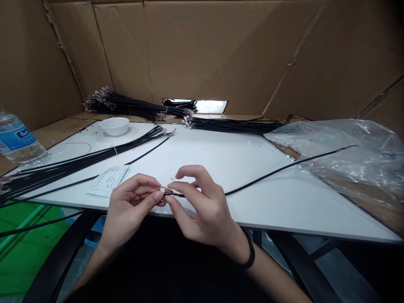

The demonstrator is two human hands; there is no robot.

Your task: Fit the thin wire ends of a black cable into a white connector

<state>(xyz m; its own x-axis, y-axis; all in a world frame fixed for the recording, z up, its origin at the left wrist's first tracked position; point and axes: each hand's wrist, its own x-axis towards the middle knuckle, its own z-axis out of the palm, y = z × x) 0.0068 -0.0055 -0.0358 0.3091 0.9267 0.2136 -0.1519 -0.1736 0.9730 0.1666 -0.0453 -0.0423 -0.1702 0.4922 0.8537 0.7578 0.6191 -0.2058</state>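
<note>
Over the table's front edge, my left hand (131, 204) pinches a small white connector (163, 190) between thumb and fingertips. Thin coloured wires (170, 193) run from it into the end of a black cable (268, 173). My right hand (206, 206) is closed on these wires near the cable's end, with thumb and a finger around them and the other fingers raised. From behind the right hand the cable stretches right across the table to a plastic bag. How the individual wires sit in the connector is too small to tell.
A white table (202, 151) stands inside cardboard walls (195, 50). Cable bundles lie at the left (85, 162), the back (132, 105) and the back right (233, 125). Around are a white bowl (114, 126), a water bottle (19, 139), a paper label (109, 181) and a clear plastic bag (341, 160).
</note>
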